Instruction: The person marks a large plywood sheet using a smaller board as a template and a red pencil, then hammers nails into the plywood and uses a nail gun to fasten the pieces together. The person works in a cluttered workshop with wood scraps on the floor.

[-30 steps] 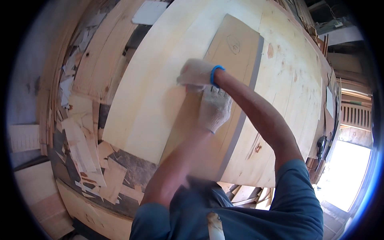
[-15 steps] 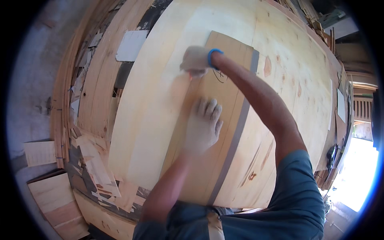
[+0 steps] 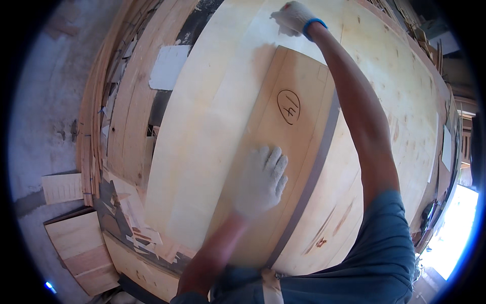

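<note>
A long light-brown board (image 3: 283, 147) with a circled handwritten mark lies on a large pale plywood sheet (image 3: 192, 131). My left hand (image 3: 260, 180), in a whitish knit glove, rests on the board's nearer half. Its fingers are stretched out and hold nothing. Beyond the board's far end is my right hand (image 3: 295, 17), also gloved, with a blue band (image 3: 313, 25) at the wrist. Its fingers are curled in over the sheet. A small reddish spot shows at them, but what they hold is too unclear to name.
A dark grey strip (image 3: 309, 177) runs along the board's right side. To the left are wooden planks (image 3: 129, 106), a white panel piece (image 3: 169, 67) and broken wood scraps (image 3: 136, 213). Plywood pieces (image 3: 81, 248) lean at the lower left. A bright opening (image 3: 453, 233) is at the right.
My right hand has moved from the board's left edge to beyond its far end, uncovering the circled mark. My left hand stays on the board. The whole view has shifted slightly.
</note>
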Available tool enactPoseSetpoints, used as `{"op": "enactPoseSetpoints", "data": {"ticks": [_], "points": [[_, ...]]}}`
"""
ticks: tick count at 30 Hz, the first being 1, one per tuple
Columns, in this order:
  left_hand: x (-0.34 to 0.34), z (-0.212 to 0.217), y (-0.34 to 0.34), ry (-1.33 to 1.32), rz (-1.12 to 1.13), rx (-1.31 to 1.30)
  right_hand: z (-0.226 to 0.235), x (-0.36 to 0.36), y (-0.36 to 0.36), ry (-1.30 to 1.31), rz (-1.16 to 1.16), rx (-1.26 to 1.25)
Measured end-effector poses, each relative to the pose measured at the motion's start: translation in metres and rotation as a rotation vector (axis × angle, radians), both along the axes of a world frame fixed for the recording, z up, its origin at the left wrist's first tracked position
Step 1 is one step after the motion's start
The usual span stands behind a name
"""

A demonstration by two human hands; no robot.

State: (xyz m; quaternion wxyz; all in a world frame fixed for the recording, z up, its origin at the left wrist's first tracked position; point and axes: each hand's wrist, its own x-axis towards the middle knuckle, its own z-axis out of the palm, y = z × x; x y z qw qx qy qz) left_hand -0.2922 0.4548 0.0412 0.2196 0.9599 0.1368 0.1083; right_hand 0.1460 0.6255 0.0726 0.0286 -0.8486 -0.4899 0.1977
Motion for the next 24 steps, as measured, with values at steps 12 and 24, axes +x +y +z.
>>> {"op": "enactPoseSetpoints", "data": {"ticks": [12,24], "points": [[-0.002,-0.004,-0.005,0.103,0.007,-0.135,-0.019,-0.036,-0.055,0.536,-0.489,0.566],[0.000,-0.011,-0.013,0.032,-0.003,0.000,0.010,-0.035,-0.122,-0.093,-0.440,0.468]]}}
